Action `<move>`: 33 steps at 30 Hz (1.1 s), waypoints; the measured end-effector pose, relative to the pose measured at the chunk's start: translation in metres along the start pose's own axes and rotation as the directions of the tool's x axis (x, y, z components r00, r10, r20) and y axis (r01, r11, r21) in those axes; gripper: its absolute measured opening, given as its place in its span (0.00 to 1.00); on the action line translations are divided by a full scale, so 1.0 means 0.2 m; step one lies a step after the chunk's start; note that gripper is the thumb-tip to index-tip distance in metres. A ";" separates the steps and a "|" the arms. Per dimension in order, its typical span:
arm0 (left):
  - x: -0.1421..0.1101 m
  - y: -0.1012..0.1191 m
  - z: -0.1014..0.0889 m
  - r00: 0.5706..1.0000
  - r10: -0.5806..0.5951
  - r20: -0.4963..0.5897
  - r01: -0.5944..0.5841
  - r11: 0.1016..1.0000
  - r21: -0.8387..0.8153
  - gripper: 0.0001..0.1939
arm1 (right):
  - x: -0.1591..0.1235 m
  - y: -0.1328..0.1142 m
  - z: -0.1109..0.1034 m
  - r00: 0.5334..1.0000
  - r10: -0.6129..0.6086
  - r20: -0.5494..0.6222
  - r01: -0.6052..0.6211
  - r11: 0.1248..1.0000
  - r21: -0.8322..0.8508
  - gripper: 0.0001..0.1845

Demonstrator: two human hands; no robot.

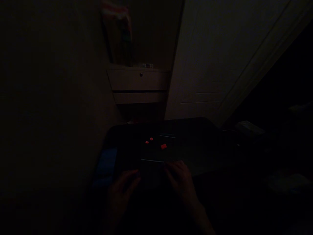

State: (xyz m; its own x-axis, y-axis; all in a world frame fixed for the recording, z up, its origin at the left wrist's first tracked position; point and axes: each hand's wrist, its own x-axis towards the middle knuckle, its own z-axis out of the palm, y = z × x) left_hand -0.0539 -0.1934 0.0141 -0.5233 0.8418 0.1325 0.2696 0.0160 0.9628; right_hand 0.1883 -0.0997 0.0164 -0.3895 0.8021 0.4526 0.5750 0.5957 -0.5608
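Observation:
The scene is very dark. My left hand [124, 182] is low over the near part of the dark table, thumb and fingers closed around a small dark piece [138, 174] whose kind I cannot make out. To its right, my right hand [180, 176] has its fingertips pinched together at another dark bit. A thin pale rod [152, 160] runs leftward from beside those fingertips; whether they touch it I cannot tell. Beyond the hands lie a red block [163, 147] and two smaller red pieces, one [151, 139] just behind the other [147, 142].
Two thin rods [167, 135] lie toward the far side of the black table [195, 130]. A bluish flat rectangle [106, 164] is at the left edge. Behind stand a drawer unit [139, 81] and a pale panelled door [207, 65]; a box [249, 128] is at the right.

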 end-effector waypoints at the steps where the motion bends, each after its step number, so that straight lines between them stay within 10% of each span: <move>1: 0.00 0.00 0.00 1.000 -0.031 0.001 0.031 0.999 -0.021 0.17 | -0.01 0.03 -0.01 1.000 0.022 -0.010 -0.022 1.000 -0.020 0.12; 9: -0.01 0.02 0.04 0.972 -0.232 -0.031 0.222 0.957 -0.185 0.24 | -0.04 0.11 -0.02 0.992 0.106 -0.062 -0.112 0.989 -0.100 0.14; 13: -0.03 0.09 0.08 0.959 -0.284 -0.027 0.269 0.931 -0.248 0.26 | -0.04 -0.08 -0.03 0.979 0.147 -0.140 -0.130 0.984 0.122 0.25; 18: -0.08 0.20 0.11 0.951 -0.308 0.004 0.295 0.904 -0.309 0.24 | -0.05 -0.38 0.04 0.999 -0.016 0.030 0.002 0.909 0.416 0.13; 25: -0.15 0.18 0.16 0.968 -0.248 -0.042 0.226 0.932 -0.282 0.28 | -0.08 -0.44 0.10 0.999 -0.014 -0.050 0.035 0.891 0.453 0.07; 33: -0.13 0.20 0.09 0.986 -0.075 0.148 0.067 0.996 0.059 0.28 | -0.07 -0.40 0.03 0.994 0.060 -0.087 0.007 0.787 0.617 0.06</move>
State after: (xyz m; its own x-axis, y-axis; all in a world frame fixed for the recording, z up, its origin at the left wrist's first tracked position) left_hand -0.0146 -0.2052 0.0452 -0.4167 0.9087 0.0241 0.2812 0.1037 0.9540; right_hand 0.1431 -0.1585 0.0498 -0.2906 0.8296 0.4769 0.0060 0.4999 -0.8660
